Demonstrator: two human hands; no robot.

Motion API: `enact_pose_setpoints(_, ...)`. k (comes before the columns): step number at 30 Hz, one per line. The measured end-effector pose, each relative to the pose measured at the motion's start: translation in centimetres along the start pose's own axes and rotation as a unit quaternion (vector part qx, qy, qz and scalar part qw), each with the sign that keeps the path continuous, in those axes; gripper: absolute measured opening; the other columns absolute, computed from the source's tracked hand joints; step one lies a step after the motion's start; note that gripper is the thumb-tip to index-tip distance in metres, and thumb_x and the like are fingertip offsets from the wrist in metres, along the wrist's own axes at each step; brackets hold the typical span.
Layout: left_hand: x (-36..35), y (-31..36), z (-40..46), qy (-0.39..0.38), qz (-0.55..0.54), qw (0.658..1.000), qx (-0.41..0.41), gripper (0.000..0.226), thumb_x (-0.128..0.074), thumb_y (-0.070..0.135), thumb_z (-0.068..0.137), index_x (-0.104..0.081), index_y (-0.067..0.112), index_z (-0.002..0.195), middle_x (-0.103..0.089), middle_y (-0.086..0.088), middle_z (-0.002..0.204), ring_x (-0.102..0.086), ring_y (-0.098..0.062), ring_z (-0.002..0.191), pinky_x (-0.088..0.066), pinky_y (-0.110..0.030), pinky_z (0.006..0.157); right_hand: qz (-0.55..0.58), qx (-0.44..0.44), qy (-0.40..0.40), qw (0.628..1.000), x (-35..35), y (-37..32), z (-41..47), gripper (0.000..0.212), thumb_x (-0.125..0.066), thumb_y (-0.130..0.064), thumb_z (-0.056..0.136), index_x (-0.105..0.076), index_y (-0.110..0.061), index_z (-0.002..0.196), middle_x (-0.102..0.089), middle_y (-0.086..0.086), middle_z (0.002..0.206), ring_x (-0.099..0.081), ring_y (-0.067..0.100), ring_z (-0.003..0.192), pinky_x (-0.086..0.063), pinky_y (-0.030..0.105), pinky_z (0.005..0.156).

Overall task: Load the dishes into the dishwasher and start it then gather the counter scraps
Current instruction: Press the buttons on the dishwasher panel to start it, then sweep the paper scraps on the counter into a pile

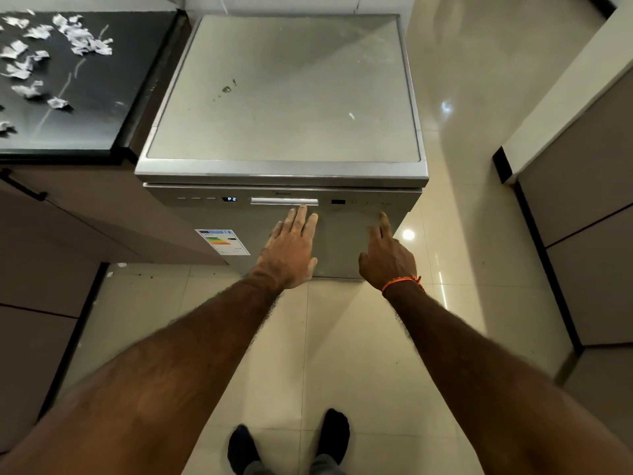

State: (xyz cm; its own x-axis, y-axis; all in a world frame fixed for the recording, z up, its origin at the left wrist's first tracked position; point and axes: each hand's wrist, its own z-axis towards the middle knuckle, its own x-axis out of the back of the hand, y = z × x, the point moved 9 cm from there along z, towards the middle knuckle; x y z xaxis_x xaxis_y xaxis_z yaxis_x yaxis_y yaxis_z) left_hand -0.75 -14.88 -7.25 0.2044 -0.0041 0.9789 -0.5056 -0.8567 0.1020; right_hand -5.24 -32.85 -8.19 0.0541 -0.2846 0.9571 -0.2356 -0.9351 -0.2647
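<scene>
Dishwasher: silver, freestanding, door closed, at 12 o'clock from the feet, flush against the dark surface at its 9 o'clock. Flat grey top, smudged near the middle. Control strip across the door's upper edge, small display reading "P2", recessed handle just to its 3 o'clock. Energy label stuck on the door's lower left.

One dishwasher, one display, one label. White paper scraps scattered over the dark surface at 10 o'clock, more than a dozen, crumpled, exact count hard to tell.

Left hand flat against the door, fingers straight, fingertips just under the handle, holding nothing. Right hand with index finger extended toward the control strip at 1 o'clock, other fingers curled, gripping nothing; orange thread round that wrist.

Glossy cream floor tiles all round, brown cabinets at 9 and 3 o'clock, two dark-socked feet at 6 o'clock.
</scene>
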Motion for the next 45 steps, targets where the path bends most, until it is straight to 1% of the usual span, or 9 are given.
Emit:
enact_pose_setpoints(3, 2.0, -0.3, -2.3, 0.000, -0.013, 1.000, 0.017, 0.096, -0.060, 0.044, 0.094, -0.001, 0.011, 0.162, 0.006, -0.016, 0.169, 0.002, -0.033, 0.157, -0.013, -0.049, 0.126, -0.003, 0.033, 0.009, 0.999, 2.7, -1.7, -1.4, 0.053, -0.061, -0.023, 0.088, -0.042, -0.011, 0.137, -0.025, 0.008, 0.162, -0.066, 0.034, 0.098, -0.046, 0.032, 0.068)
enact_pose_setpoints(6, 4.4, -0.6, -5.1, 0.000, -0.036, 0.999, 0.034, 0.097, -0.062, 0.045, 0.093, -0.002, 0.011, 0.161, 0.004, -0.017, 0.169, 0.001, -0.033, 0.157, -0.016, -0.050, 0.126, 0.015, 0.056, 0.018, 0.998, 5.5, -3.9, -3.4, 0.061, -0.063, -0.025, 0.086, -0.042, -0.012, 0.141, -0.037, 0.008, 0.154, -0.060, 0.036, 0.116, -0.054, 0.040, 0.082)
enact_pose_setpoints(11, 8.6, -1.7, -9.9, 0.022, -0.084, 0.993, 0.075, 0.097, -0.064, 0.044, 0.094, -0.003, 0.010, 0.162, 0.002, -0.016, 0.169, 0.001, -0.034, 0.156, -0.015, -0.051, 0.126, 0.034, 0.092, 0.009, 0.995, 9.2, -8.2, -6.5, 0.066, -0.067, -0.026, 0.082, -0.043, -0.012, 0.142, -0.046, 0.009, 0.149, -0.051, 0.036, 0.129, -0.049, 0.050, 0.101)
enact_pose_setpoints(16, 12.0, -4.0, -13.4, 0.076, -0.090, 0.987, 0.113, 0.096, -0.063, 0.046, 0.093, -0.007, 0.009, 0.161, -0.002, -0.018, 0.169, -0.003, -0.034, 0.156, -0.018, -0.050, 0.125, 0.016, 0.151, 0.031, 0.988, 11.7, -12.9, -7.9, 0.060, -0.066, -0.026, 0.082, -0.047, -0.012, 0.137, -0.054, 0.010, 0.139, -0.053, 0.034, 0.125, -0.047, 0.048, 0.102)
enact_pose_setpoints(24, 14.0, -9.8, -17.2, 0.110, -0.094, 0.975, 0.167, 0.095, -0.061, 0.052, 0.094, -0.009, 0.011, 0.162, -0.003, -0.018, 0.169, -0.003, -0.034, 0.156, -0.018, -0.048, 0.125, -0.007, 0.219, 0.023, 0.975, 12.8, -20.6, -7.1, 0.065, -0.064, -0.028, 0.083, -0.043, -0.012, 0.143, -0.049, 0.009, 0.147, -0.049, 0.034, 0.129, -0.043, 0.045, 0.104)
enact_pose_setpoints(28, 14.4, -13.8, -18.4, 0.115, -0.110, 0.968, 0.195, 0.095, -0.059, 0.053, 0.094, -0.008, 0.011, 0.162, -0.001, -0.016, 0.169, -0.003, -0.033, 0.156, -0.016, -0.050, 0.126, -0.014, 0.251, 0.012, 0.968, 12.0, -24.9, -6.3, 0.064, -0.063, -0.027, 0.085, -0.044, -0.012, 0.143, -0.051, 0.010, 0.144, -0.050, 0.033, 0.129, -0.042, 0.042, 0.103)
enact_pose_setpoints(33, 15.0, -20.5, -19.2, 0.131, -0.114, 0.959, 0.223, 0.095, -0.060, 0.052, 0.094, -0.008, 0.011, 0.161, -0.004, -0.018, 0.169, -0.005, -0.035, 0.156, -0.017, -0.051, 0.125, -0.022, 0.292, 0.005, 0.956, 10.1, -31.6, -4.0, 0.065, -0.063, -0.029, 0.083, -0.046, -0.011, 0.143, -0.052, 0.011, 0.145, -0.051, 0.030, 0.130, -0.044, 0.042, 0.107)
enact_pose_setpoints(38, 15.6, -28.5, -19.7, 0.134, -0.112, 0.952, 0.252, 0.091, -0.058, 0.049, 0.095, -0.008, 0.011, 0.162, -0.002, -0.017, 0.169, -0.004, -0.034, 0.156, -0.018, -0.051, 0.125, -0.035, 0.326, 0.001, 0.945, 8.2, -39.4, -1.1, 0.063, -0.065, -0.029, 0.085, -0.046, -0.013, 0.143, -0.053, 0.009, 0.142, -0.054, 0.030, 0.123, -0.047, 0.042, 0.100)
enact_pose_setpoints(45, 16.9, -39.7, -20.9, 0.136, -0.110, 0.941, 0.291, 0.090, -0.056, 0.049, 0.097, -0.007, 0.011, 0.162, -0.001, -0.016, 0.169, -0.003, -0.033, 0.157, -0.016, -0.049, 0.125, -0.025, 0.338, 0.002, 0.941, 5.8, -48.5, 3.2, 0.059, -0.066, -0.029, 0.085, -0.048, -0.016, 0.141, -0.054, 0.007, 0.142, -0.056, 0.030, 0.121, -0.050, 0.045, 0.099)
